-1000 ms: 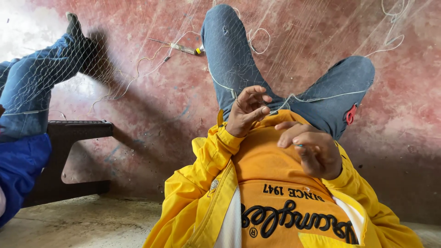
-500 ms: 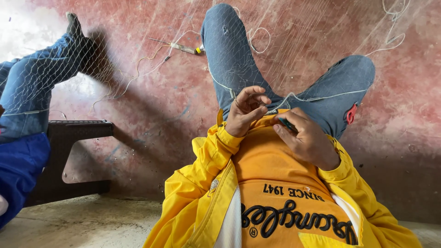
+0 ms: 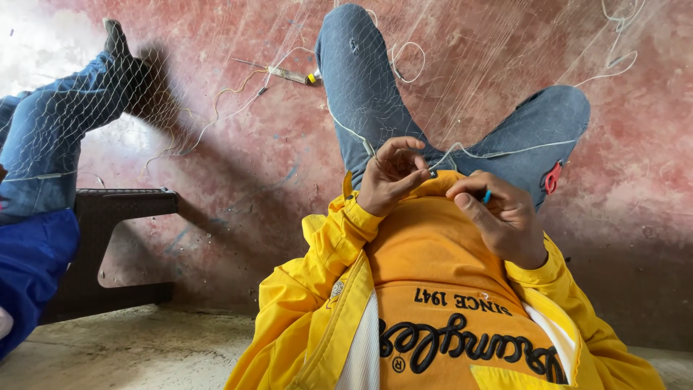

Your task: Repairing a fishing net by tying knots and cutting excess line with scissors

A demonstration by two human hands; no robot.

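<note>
Head view, net: the fishing net (image 3: 462, 65) is draped over my knees, its white cord (image 3: 505, 152) leading to both hands.
Change: the right hand (image 3: 498, 217) has risen toward the left hand (image 3: 393, 173); I judge a knot is being tied.
Left hand: pinches the cord.
Right hand: curled on a blue tool (image 3: 487, 196).
Hidden: most of the tool; the knot is too small to see.

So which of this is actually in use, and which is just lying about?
In use:
- left hand pinching the thin white cord
- right hand holding a small blue tool
- fine pale fishing net over the knees

Lying about:
- yellow-tipped netting needle on the floor
- dark plastic bench
- red clip
</note>
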